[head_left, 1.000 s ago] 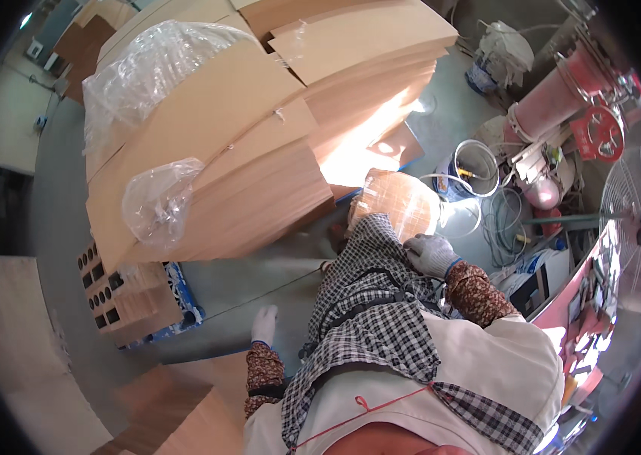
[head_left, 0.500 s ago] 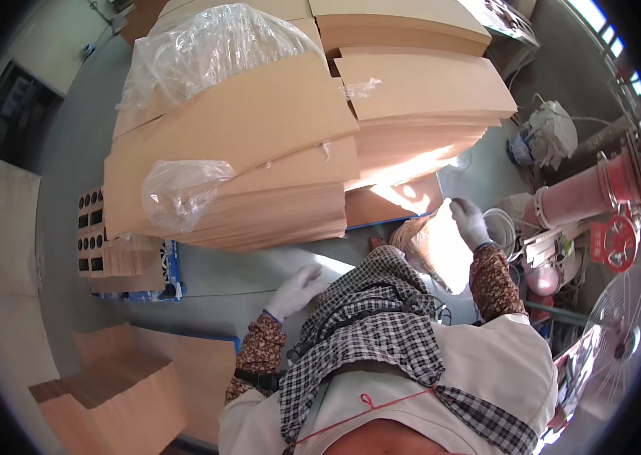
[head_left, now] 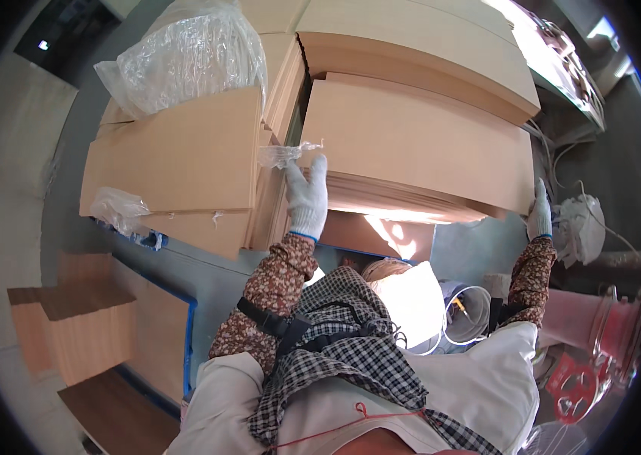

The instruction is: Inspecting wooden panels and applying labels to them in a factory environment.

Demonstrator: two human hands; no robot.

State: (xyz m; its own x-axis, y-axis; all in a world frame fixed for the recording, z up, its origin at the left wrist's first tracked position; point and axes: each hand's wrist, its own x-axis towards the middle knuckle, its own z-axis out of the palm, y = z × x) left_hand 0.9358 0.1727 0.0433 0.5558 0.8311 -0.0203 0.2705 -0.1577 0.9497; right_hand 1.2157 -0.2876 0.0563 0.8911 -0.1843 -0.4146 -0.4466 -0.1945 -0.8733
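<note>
A tall stack of tan board sheets (head_left: 419, 140) lies in front of me, its top sheet slightly askew over the ones below. My left hand (head_left: 307, 201), in a white knit glove, is at the stack's near left corner, thumb and fingers apart. Crumpled clear plastic wrap (head_left: 281, 155) lies just beyond its fingertips. At the right end of the same stack is my right hand (head_left: 539, 212), also gloved, fingers stretched upward along the sheet's edge. Whether either palm presses on the board cannot be made out.
Another board stack (head_left: 176, 155) with a large plastic sheet (head_left: 191, 61) stands at left. Near my body are a white-topped round bundle (head_left: 409, 299) and a clear bucket (head_left: 468, 318). Brown board blocks (head_left: 100, 334) sit lower left. A red handwheel (head_left: 576, 393) and pink pipe (head_left: 574, 318) are lower right.
Both hands have moved forward to the two ends of the right-hand stack. My right hand has left the white-topped bundle. The view has shifted toward the right-hand stack.
</note>
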